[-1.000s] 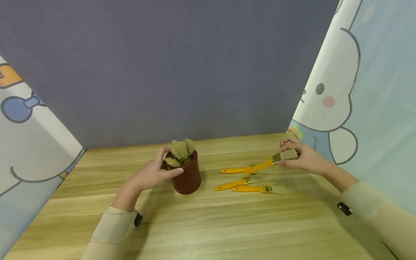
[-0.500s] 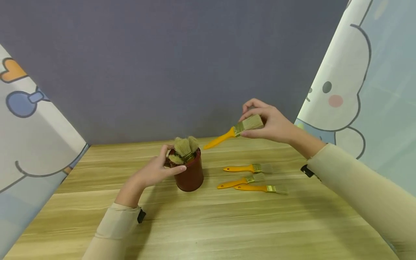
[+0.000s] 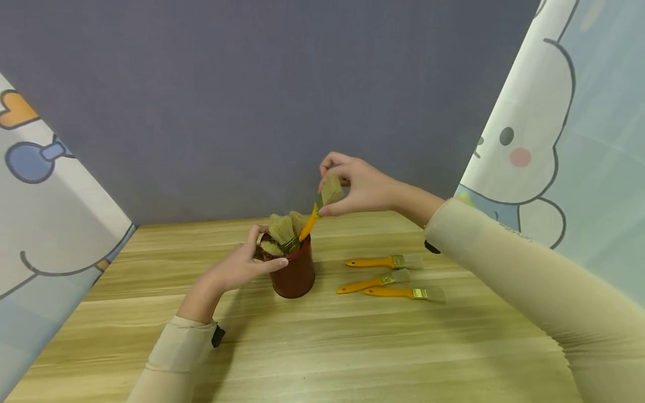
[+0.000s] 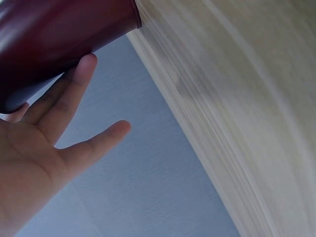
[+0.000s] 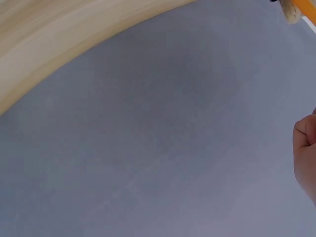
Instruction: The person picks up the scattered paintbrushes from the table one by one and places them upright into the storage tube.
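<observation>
Head view: a person's right hand [image 3: 360,187] pinches the bristle end of a yellow-handled paintbrush [image 3: 318,208] between thumb and curled fingers, just above a dark red cup [image 3: 294,271]. The brush slants down to the left, and its handle tip sits at the cup's rim, among the brushes in the cup [image 3: 283,230], which stand bristles up. The left hand [image 3: 241,267] wraps the cup's near side, thumb along the front wall and fingertips hooked at the rim. To the right of the cup, three spare brushes [image 3: 390,277] lie near one another on the wooden table [image 3: 353,347], handles pointing towards the cup. A grey backdrop [image 3: 262,101] rises behind, with cartoon-printed curtains [image 3: 564,140] at both sides.

Left wrist view: the left hand [image 4: 39,148] lies against the red cup [image 4: 54,34], one finger resting straight along its wall and another spread clear of it. The table [image 4: 247,98] fills the right side.

Right wrist view: only the edge of the right hand [image 5: 306,153] shows at the right border, too little to tell how its fingers lie. A sliver of the yellow brush [image 5: 298,9] pokes in at the top right corner, against the grey backdrop [image 5: 148,138].
</observation>
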`<state>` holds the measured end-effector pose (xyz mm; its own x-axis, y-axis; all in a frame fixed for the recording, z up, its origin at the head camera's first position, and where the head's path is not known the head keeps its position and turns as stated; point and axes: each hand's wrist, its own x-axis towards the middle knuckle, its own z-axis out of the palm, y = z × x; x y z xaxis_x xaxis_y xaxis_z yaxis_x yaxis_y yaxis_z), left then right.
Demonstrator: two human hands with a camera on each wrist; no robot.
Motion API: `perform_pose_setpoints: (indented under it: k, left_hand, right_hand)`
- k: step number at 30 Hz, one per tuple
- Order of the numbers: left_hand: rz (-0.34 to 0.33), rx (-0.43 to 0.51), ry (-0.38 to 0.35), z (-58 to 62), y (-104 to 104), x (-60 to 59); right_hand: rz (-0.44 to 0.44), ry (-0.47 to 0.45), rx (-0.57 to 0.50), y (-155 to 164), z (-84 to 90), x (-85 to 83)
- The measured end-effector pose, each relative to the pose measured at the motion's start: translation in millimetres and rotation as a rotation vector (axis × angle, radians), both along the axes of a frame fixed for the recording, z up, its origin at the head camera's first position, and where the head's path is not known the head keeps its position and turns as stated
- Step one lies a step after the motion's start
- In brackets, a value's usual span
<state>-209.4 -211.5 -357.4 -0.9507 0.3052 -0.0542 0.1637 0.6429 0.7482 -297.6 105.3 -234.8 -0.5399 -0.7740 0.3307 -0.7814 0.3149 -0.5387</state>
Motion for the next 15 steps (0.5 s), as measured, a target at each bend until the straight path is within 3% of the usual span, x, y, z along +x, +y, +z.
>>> perform_pose_setpoints:
  k: [5, 9, 15]
  left_hand:
    - [-0.021, 0.01, 0.012, 0.7, -0.9, -0.2]
    - [-0.019, 0.01, 0.01, 0.0, -2.0, -0.1]
    - [-0.004, 0.005, -0.007, -1.0, -0.9, 0.7]
  right_hand:
    - [-0.022, -0.066, -0.082, -22.5, -6.0, 0.6]
    - [-0.024, -0.062, -0.108, -39.7, -16.8, 0.7]
    - [-0.02, 0.033, 0.001, -54.6, -41.1, 2.3]
